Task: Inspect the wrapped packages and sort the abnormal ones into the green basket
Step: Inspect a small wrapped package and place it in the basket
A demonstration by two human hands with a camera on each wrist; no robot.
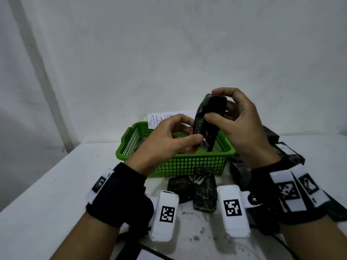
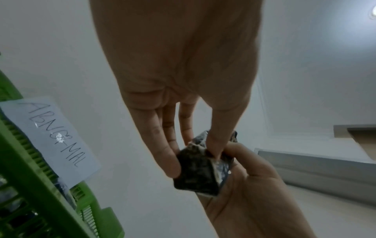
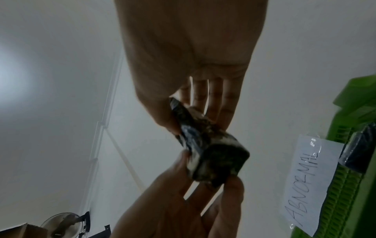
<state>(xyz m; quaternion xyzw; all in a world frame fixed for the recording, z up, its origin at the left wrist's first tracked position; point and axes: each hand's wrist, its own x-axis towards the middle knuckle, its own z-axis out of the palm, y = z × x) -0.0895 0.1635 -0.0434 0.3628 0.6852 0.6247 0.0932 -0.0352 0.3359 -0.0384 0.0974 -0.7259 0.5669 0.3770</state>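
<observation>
A dark, glossy wrapped package (image 1: 208, 121) is held upright above the green basket (image 1: 187, 164). My right hand (image 1: 219, 107) grips its upper part, thumb in front and fingers curled over the top. My left hand (image 1: 193, 136) pinches its lower end between thumb and fingertips. In the left wrist view the package (image 2: 197, 173) sits between both hands; the right wrist view shows the package (image 3: 215, 159) the same way. A dark package (image 1: 139, 144) lies inside the basket, mostly hidden by my left hand.
A paper label reading ABNORMAL (image 1: 169, 118) stands behind the basket. Two wrapped packages (image 1: 204, 190) lie on the white table (image 1: 56, 184) in front of the basket. Several more packages (image 1: 285, 151) are piled at the right. A wall rises close behind.
</observation>
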